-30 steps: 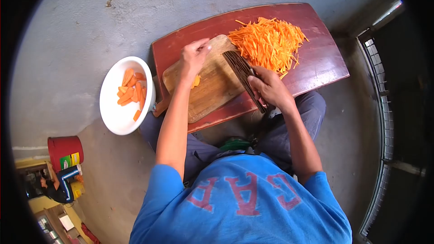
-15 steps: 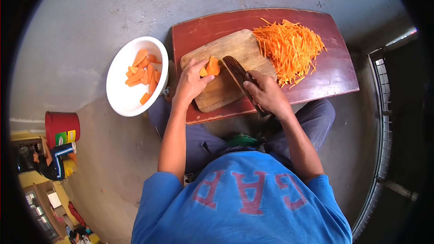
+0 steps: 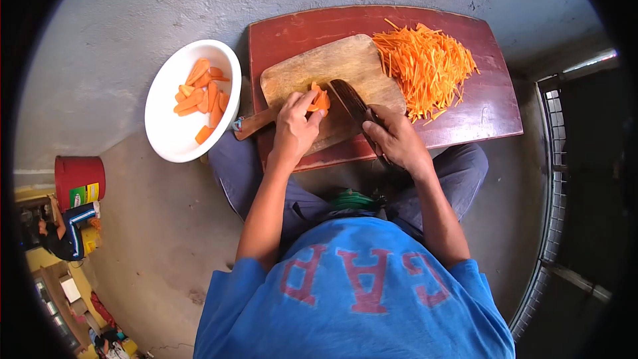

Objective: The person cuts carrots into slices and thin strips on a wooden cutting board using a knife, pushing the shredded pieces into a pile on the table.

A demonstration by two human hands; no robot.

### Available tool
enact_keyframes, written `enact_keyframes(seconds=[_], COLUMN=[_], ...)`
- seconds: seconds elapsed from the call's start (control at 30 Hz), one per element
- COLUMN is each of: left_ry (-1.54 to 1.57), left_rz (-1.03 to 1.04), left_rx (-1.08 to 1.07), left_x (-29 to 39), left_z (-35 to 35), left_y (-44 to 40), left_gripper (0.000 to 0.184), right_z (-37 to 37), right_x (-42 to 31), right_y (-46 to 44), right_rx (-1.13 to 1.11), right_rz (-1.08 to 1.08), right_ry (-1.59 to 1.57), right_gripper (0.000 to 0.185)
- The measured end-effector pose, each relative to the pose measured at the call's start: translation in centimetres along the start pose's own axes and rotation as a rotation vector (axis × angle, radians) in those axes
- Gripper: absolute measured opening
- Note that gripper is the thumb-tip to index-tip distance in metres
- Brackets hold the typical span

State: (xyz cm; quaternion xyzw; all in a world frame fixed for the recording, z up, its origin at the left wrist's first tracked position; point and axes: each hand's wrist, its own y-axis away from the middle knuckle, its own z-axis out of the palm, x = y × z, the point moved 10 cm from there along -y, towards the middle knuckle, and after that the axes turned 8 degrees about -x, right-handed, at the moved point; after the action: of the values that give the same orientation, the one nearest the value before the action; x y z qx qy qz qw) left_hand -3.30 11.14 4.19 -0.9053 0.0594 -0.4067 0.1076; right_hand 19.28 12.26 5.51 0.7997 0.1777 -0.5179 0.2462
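Observation:
My left hand (image 3: 297,124) is closed on carrot slices (image 3: 319,100) over the wooden cutting board (image 3: 332,60). In my right hand (image 3: 397,138) is the handle of a dark, wide-bladed knife (image 3: 350,101). The blade slants up and left over the board, just right of the slices. A large heap of carrot strips (image 3: 425,70) lies at the board's right side, on the red table (image 3: 289,28). My fingertips partly hide the slices.
Left of the table stands a white basin (image 3: 159,116) with several carrot pieces. The board's handle (image 3: 254,123) sticks out over the table's left edge. Farther left are a red bucket (image 3: 80,176) and another person (image 3: 66,229).
My left hand has come down from above the board, first beside the slices, and has closed on them. The slices now sit closer to the knife, which remains in my right hand.

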Motion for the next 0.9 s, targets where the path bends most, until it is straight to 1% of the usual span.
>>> enact_keyframes(seconds=[0.07, 0.1, 0.2, 0.23, 0.27, 0.33, 0.4, 0.43, 0.53, 0.6, 0.63, 0.7, 0.73, 0.77, 0.87, 0.9], left_ry=[0.118, 0.126, 0.205, 0.357, 0.402, 0.491, 0.34, 0.265, 0.044, 0.058, 0.063, 0.004, -0.027, -0.062, -0.155, -0.133], left_rz=[-0.073, -0.036, -0.072, -0.203, -0.234, -0.299, -0.234, -0.2, 0.035, -0.071, -0.125, 0.007, 0.074, 0.058, 0.088, 0.084], left_rx=[-0.002, 0.044, 0.082, 0.042, 0.005, -0.064, -0.114, -0.14, 0.066, -0.029, -0.075, -0.099, -0.108, -0.164, -0.217, -0.23], left_x=[-1.8, -1.6, -2.1, -4.0, -4.4, -4.4, -3.8, -3.4, -0.7, -1.4, -1.7, -0.1, 0.8, 0.9, 1.4, 0.9], left_z=[-0.1, -0.7, -1.5, -0.5, 0.1, 0.8, 0.9, 1.1, -1.3, -1.0, -0.8, -0.5, -0.5, -0.3, -0.1, 0.1], left_y=[0.2, 0.0, -0.2, -0.3, -0.4, -0.7, -1.0, -1.1, -1.2, -1.0, -0.7, -0.3, -0.2, -0.1, -1.1, -1.6], left_gripper=[0.039, 0.034, 0.034, 0.036, 0.037, 0.039, 0.042, 0.043, 0.048, 0.055, 0.058, 0.063, 0.066, 0.074, 0.076, 0.075], right_z=[0.2, 0.2, 0.0, 0.0, 0.1, 0.2, 0.4, 0.4, 0.4, 0.3, 0.4, 0.5, 0.5, 0.5, 0.6, 0.7], right_x=[0.7, 1.1, 1.1, 0.9, 0.7, 0.5, 0.8, 0.7, -0.1, -1.2, -1.0, -0.7, -0.8, -1.0, -1.3, -1.3], right_y=[0.3, 0.5, 0.4, 0.4, 0.3, 0.1, 0.1, 0.1, 0.4, 0.9, 1.0, 0.7, 0.6, 0.6, 0.7, 0.7], right_rx=[-0.015, -0.021, 0.024, 0.02, 0.014, -0.005, -0.024, -0.012, 0.036, 0.072, 0.057, 0.024, 0.027, 0.031, 0.024, 0.018], right_rz=[0.082, 0.122, 0.009, -0.015, -0.039, -0.048, -0.012, -0.033, -0.098, -0.15, -0.119, -0.065, -0.074, -0.081, -0.066, -0.057], right_ry=[-0.07, -0.105, -0.042, -0.04, -0.038, -0.051, -0.082, -0.053, 0.034, 0.092, 0.086, 0.076, 0.09, 0.104, 0.116, 0.115], right_gripper=[0.026, 0.027, 0.027, 0.021, 0.016, 0.013, 0.013, 0.016, 0.028, 0.039, 0.041, 0.045, 0.045, 0.046, 0.046, 0.046])
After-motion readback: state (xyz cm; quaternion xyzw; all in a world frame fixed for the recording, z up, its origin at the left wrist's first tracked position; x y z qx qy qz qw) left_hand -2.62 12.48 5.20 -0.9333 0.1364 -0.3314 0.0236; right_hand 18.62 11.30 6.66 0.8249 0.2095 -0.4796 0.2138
